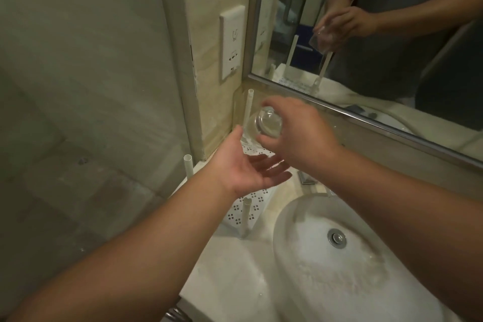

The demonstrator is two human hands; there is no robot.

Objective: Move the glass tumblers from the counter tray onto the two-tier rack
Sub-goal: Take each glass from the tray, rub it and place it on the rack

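From the head camera, the right hand (295,133) grips a clear glass tumbler (262,127) from above, fingers and thumb curled round it, with the thick base turned toward the camera and the mouth tilted away and down. The tumbler hangs in the air over the white perforated shelf of the rack (254,201), near the back corner where the wall meets the mirror (379,34).

The left hand (248,167) is spread just below and beside the tumbler, palm up, fingers straight and loose; it holds nothing, and whether its thumb touches the glass I cannot tell.

White posts of the rack stand around the hands: one (248,104) behind the tumbler, one (188,166) at the left by the glass partition, one (245,217) nearer the camera.

The rack sits on the pale desk (230,269) just left of a white oval sink (366,256). A wall socket (232,43) is fixed left of the mirror, which reflects the hand and tumbler.
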